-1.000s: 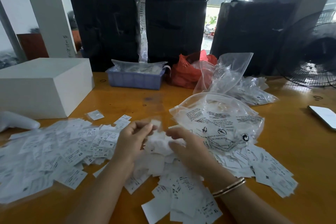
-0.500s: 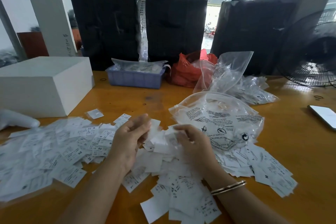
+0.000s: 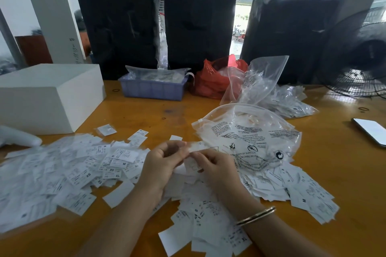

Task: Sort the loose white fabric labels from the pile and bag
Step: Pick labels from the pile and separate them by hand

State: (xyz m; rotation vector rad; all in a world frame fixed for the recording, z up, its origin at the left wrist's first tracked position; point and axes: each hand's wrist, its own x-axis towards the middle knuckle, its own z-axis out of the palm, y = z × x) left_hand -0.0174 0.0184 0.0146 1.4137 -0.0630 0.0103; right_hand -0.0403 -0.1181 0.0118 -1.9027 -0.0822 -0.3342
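my left hand (image 3: 161,165): fingers curled, pinching one end of a white label (image 3: 197,146) held just above the pile. my right hand (image 3: 215,165): fingers bent inward, pinching the same small clutch of labels from the other side; a thin bangle (image 3: 256,215) sits on that wrist. beneath and around both hands: the loose label pile (image 3: 69,173), spread widely over the yellow surface (image 3: 344,183), thickest to the left, with more running toward me and to the right; many show printed size letters such as xs, m, xl. just beyond my right hand: a clear printed bag (image 3: 248,137), puffed up, lying on the right-hand labels. behind it: a second clear bag (image 3: 261,77) standing open and a heap of bagged labels (image 3: 290,102). further back: a red plastic bag (image 3: 215,81), a blue tray (image 3: 153,88) with clear packets, a white box (image 3: 48,96) at left. far right edge: a phone (image 3: 371,130) lying flat, a black fan (image 3: 359,58). back row: tall black-wrapped bundles (image 3: 119,29).
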